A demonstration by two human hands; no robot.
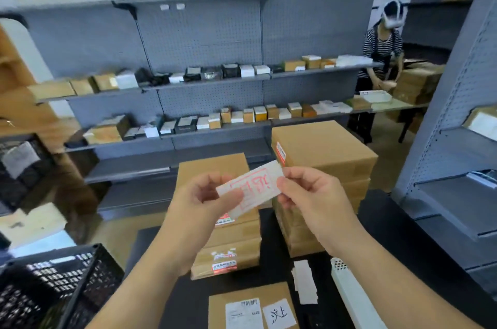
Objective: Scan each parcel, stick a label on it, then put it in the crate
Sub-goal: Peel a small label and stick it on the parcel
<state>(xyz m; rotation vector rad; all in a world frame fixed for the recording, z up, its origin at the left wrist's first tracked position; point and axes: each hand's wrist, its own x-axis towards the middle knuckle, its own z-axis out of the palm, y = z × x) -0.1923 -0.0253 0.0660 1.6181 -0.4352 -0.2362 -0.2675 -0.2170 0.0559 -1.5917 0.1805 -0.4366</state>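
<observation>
Brown flat cardboard parcel [250,292] is lying on the dark tabletop [193,296], closest to the person, below and between both hands. Above the parcel, the left hand [199,202] and right hand [309,194] are each pinching one end of a white red-printed label [252,187], its long axis running left-right, rising rightward.

Hands: left hand [201,197] and right hand [312,194] each pinch one end of a red-printed label [251,186] above the black worktop [387,224] | Near edge: labelled parcel [250,293] | Far edge: two parcel stacks [322,151] | Beside left edge: black crate [61,285]
</observation>
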